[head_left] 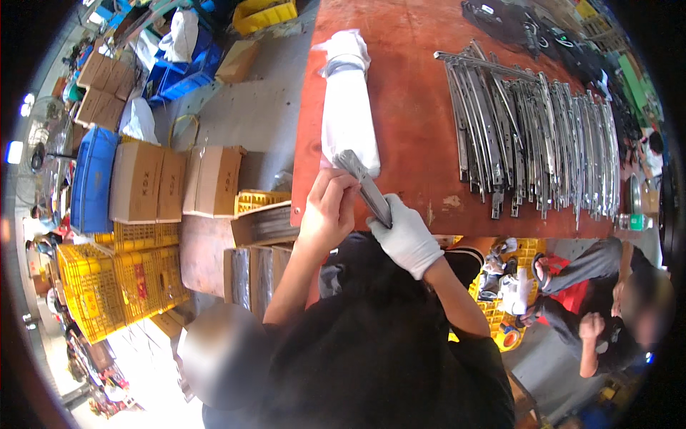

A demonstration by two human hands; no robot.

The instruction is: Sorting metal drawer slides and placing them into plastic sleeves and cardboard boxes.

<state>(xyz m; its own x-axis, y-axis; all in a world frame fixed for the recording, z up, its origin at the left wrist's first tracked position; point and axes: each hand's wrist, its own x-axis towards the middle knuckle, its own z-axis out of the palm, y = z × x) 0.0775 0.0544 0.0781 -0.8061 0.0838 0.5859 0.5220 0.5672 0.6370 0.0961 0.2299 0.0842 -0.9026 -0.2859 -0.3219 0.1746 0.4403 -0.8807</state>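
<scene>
My right hand [406, 239], in a white glove, is wrapped round the near end of a short set of metal drawer slides [373, 195]. The slides tilt away to the left, and their far end overlaps the near edge of a stack of white plastic sleeves [348, 118]. My left hand [329, 207] is bare and closed, its fingertips pressed to the left side of the slides. Whether it also pinches a sleeve edge is hard to make out. The sleeve stack lies lengthwise on the red-brown table [411, 93], bound near its far end.
Many long metal slide rails [536, 136] lie side by side on the table's right. Cartons [146, 182], a blue crate [93, 179] and yellow crates [118, 286] stand at left. A seated person [607, 307] is at lower right, beside a yellow basket [525, 257].
</scene>
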